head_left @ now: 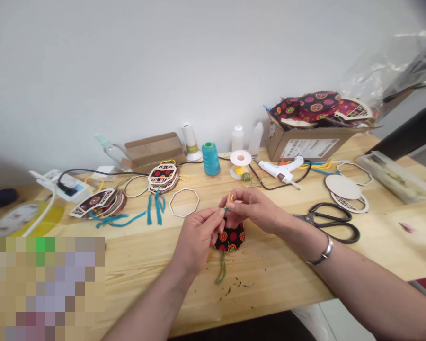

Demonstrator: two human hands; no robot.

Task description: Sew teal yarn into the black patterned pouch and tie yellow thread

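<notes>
Seen from the head camera, a person's left hand (199, 234) and right hand (250, 208) meet above a wooden table (287, 274), both pinching short strands of yellow cord (230, 198) between thumb and forefinger, fingers closed on it. Just beneath the hands hangs a small fabric ornament (230, 238), black with red and orange rounds, with a green tassel (221, 270) trailing onto the tabletop. Black scissors (332, 222) lie to the right, near the right wrist. Behind the hands sit a wooden octagon ring (184, 202), a teal thread spool (210, 158), a glue gun (280, 169) and a cardboard box (305, 144) of patterned pieces.
</notes>
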